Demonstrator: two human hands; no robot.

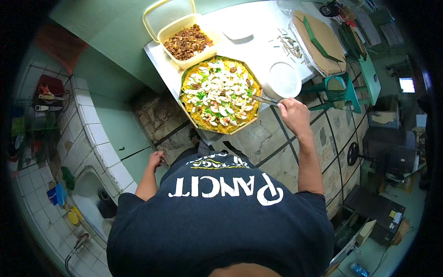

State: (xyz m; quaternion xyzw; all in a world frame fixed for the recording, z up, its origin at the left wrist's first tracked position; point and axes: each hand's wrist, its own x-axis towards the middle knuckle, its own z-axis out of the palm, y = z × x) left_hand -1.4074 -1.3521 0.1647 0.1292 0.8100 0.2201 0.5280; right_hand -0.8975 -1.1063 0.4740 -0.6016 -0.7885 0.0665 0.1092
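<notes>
The left hand (156,159) hangs between seven and eight o'clock of the noodle tray (244,126); I can't judge its grip. A yellow tub (198,57) sits at eleven; the tray rests on the white surface (263,27). Past three, the right hand (294,114) has its grip around a metal utensil (266,100).

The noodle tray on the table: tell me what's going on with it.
The person's right hand grips a metal utensil, its far end at the right side of the noodle dish, which is topped with white slices and green bits. The left hand is down by the body, away from the dish. An open tub of brown bits stands behind the dish, and a round white container sits to its right.
</notes>
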